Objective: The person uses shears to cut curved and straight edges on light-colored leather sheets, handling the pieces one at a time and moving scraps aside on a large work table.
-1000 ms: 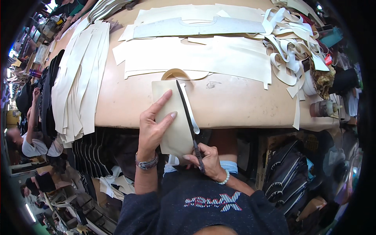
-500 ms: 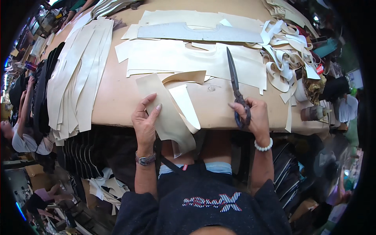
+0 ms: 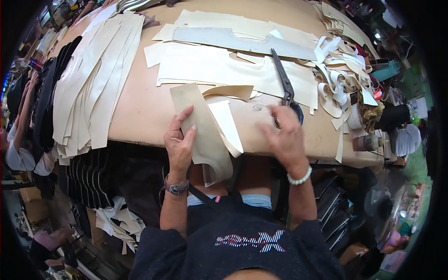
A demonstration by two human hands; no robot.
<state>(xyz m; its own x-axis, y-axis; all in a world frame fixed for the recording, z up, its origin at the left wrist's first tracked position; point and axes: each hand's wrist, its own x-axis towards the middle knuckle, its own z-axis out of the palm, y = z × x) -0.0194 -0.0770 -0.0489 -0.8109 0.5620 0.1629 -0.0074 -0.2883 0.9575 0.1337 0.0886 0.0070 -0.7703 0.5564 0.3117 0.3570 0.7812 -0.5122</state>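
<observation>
My left hand (image 3: 178, 149) pinches a cream, leather-like cut piece (image 3: 205, 135) between thumb and fingers. Its lower end, with a curved edge, hangs past the table edge over my lap. A narrow offcut strip (image 3: 228, 92) curls beside it, its pale white part folding down along the piece. Dark scissors (image 3: 283, 74) lie on the table, blades pointing away from me. My right hand (image 3: 287, 140), blurred by motion, is just in front of their handles, thumb and index finger apart. Part of the handles is hidden behind it.
A grey curved template (image 3: 242, 43) lies on cream sheets (image 3: 200, 67) across the table (image 3: 135, 121). Layered cream strips (image 3: 95, 84) are at left, tangled offcuts (image 3: 333, 70) at right. A small brown bottle (image 3: 367, 143) stands near the right edge. Another person (image 3: 23, 149) is at far left.
The scissors have gone from my right hand onto the table. That hand has moved left, away from the handles. My left hand still holds the cream piece, shifted slightly.
</observation>
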